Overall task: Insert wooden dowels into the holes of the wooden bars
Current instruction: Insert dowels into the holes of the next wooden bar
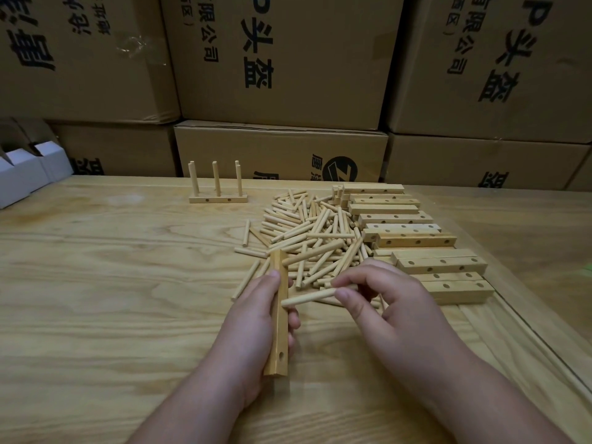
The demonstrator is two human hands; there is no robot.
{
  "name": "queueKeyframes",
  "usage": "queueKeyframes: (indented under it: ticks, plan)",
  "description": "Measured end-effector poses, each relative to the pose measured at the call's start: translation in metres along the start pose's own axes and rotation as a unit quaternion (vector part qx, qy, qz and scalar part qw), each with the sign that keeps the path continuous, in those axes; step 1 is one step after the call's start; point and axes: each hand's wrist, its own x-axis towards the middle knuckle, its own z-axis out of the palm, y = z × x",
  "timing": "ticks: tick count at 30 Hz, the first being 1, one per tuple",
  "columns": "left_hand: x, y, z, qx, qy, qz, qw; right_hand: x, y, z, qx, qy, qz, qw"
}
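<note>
Left hand grips a wooden bar above the table; right hand pinches a dowel, tip at the bar (hole hidden). Dowel pile behind.

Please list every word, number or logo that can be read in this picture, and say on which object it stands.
"头盔" and "有限公司": black print, turned sideways, on the top middle brown cardboard box.
"头盔" and "公司": top right brown cardboard box.
Round black logo with a slanted stroke: lower middle brown cardboard box; the characters beside it are cut off.
Print on the top left brown cardboard box: cut off, unreadable.
Wooden parts: no text.
</note>
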Motion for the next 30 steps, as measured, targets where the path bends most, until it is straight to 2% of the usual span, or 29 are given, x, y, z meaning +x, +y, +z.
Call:
queueKeyframes:
  ticks: [20, 27, 30]
  plan:
    - [-0.002, -0.008, 0.005, 0.132, 0.009, 0.056, 0.990, 0.000, -0.015, -0.002, -0.036, -0.008, -0.030, 0.999]
    - [-0.002, -0.004, 0.004, 0.086, 0.002, 0.029, 0.996, -0.001, -0.007, 0.005, 0.067, 0.004, 0.040, 0.997]
    - [-0.004, 0.001, 0.005, 0.037, 0.007, 0.006, 0.999, 0.001, -0.002, 0.003, 0.081, 0.059, 0.083, 0.991]
